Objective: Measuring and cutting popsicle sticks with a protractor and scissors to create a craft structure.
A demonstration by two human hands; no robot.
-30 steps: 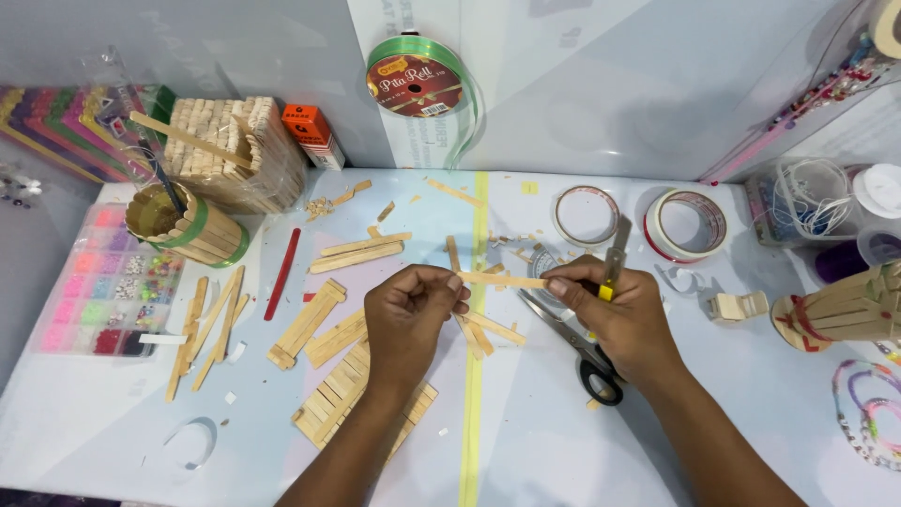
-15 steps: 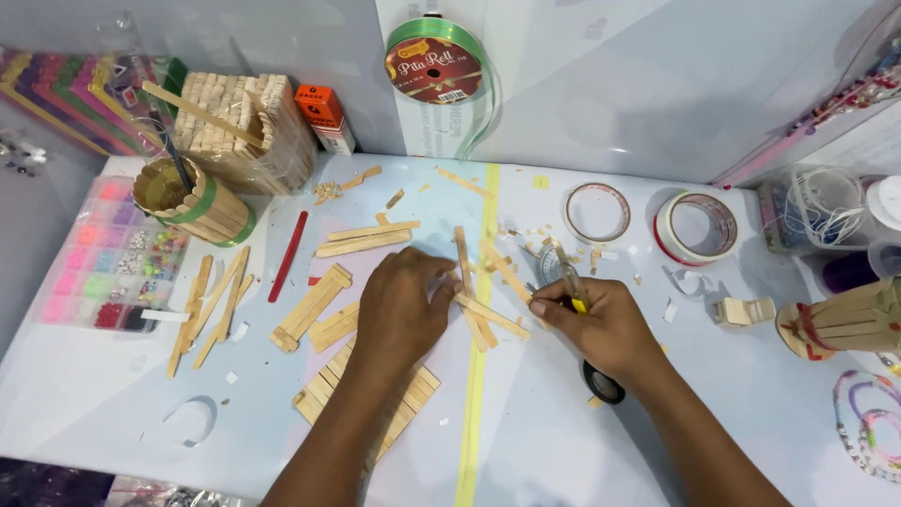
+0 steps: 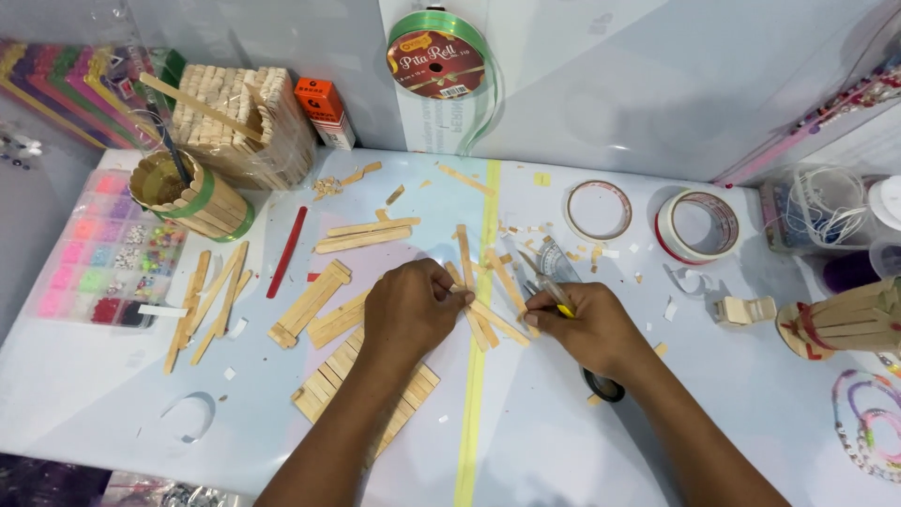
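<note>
head view: the left hand (image 3: 409, 308) pinched a wooden stick (image 3: 488, 320) flat on the desk (image 3: 563, 441); the right hand (image 3: 584, 324) gripped a small cutter (image 3: 544, 288) beside it. judged best: pin firmly, fingers off the blade's path.

Both forearms reach up from the lower edge and converge, the left hand (image 3: 410, 313) lying palm down with its fingers (image 3: 446, 287) curled and pinched together, the right hand (image 3: 587, 324) likewise knuckles up, fingers (image 3: 537, 305) closed in a pinch toward the left.
</note>
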